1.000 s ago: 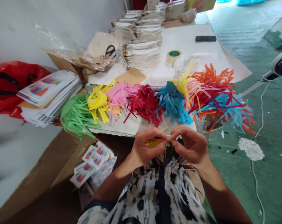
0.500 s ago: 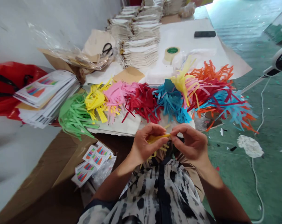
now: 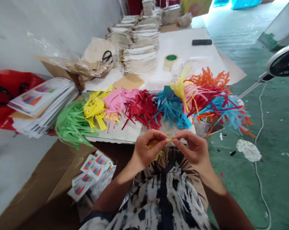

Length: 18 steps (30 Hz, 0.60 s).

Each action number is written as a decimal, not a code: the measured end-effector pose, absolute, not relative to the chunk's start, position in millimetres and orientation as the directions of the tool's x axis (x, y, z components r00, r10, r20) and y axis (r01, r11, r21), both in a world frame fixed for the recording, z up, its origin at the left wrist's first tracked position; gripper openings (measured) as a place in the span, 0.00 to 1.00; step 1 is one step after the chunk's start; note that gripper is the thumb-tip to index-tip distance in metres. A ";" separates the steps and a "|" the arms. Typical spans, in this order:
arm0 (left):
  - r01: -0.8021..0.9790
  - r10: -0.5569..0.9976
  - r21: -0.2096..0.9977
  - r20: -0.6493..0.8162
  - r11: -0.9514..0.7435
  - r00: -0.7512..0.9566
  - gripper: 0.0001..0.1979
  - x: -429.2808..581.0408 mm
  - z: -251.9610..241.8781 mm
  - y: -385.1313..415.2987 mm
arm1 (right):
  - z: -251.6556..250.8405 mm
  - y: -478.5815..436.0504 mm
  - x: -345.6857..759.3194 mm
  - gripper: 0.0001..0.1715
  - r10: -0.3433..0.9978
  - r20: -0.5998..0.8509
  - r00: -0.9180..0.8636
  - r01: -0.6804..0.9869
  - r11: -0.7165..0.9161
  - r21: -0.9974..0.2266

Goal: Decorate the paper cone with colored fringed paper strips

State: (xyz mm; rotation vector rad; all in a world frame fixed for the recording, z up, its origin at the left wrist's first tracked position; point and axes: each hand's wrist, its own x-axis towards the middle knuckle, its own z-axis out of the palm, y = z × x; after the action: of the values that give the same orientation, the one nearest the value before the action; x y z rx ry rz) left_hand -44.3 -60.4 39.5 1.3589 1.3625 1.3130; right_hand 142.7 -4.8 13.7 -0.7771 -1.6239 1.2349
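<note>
My left hand [image 3: 146, 151] and my right hand [image 3: 192, 150] pinch a yellow paper fringe [image 3: 154, 145] in front of my body, its twisted tip [image 3: 171, 139] running between the fingertips of both hands. Its loose strips hang under my left hand, partly hidden by the fingers. Just beyond my hands lies a white tray [image 3: 125, 135] bearing a row of cut paper tassels: green [image 3: 71, 124], yellow [image 3: 95, 110], pink [image 3: 115, 102], red [image 3: 142, 110], blue [image 3: 169, 108]. A mixed bunch [image 3: 218, 102] spreads to the right.
Stacks of cream cloth bags [image 3: 139, 60] run along the table, with scissors [image 3: 107, 56] and a tape roll [image 3: 170, 60] near them. Printed cards [image 3: 42, 102] and a red plastic bag [image 3: 15, 92] sit left. A fan [image 3: 284, 62] stands right, above a green floor [image 3: 273, 159].
The yellow paper has been drawn into a thinner twisted tip between my fingers. My hands have shifted slightly, and the whole view has swung a little to the left.
</note>
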 end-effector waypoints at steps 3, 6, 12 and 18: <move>0.242 0.995 0.965 0.092 -0.099 0.041 0.13 -46.6 38.9 -57.6 | 20.2 0.4 144.4 0.03 0.866 0.318 -0.385 -0.011 0.341 -0.940; 0.334 0.985 0.936 0.061 -0.112 0.162 0.18 -49.3 39.4 -54.6 | 28.2 5.0 147.4 0.05 0.870 0.288 -0.401 0.005 0.317 -0.949; 0.437 0.960 0.886 0.034 -0.157 0.276 0.17 -60.8 46.4 -22.0 | 43.5 29.0 147.1 0.14 0.933 0.076 -0.351 -0.100 0.044 -0.994; 0.770 0.915 0.572 0.402 -0.283 0.037 0.12 -85.7 35.4 25.7 | 84.6 81.7 136.1 0.09 0.868 0.493 -0.055 -0.095 0.487 -0.868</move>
State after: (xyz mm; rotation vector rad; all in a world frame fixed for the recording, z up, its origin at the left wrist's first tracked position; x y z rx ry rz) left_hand -85.7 25.7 35.4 2.1093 1.7456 1.0775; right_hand 136.1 81.7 84.6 -0.7317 -1.4075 0.9119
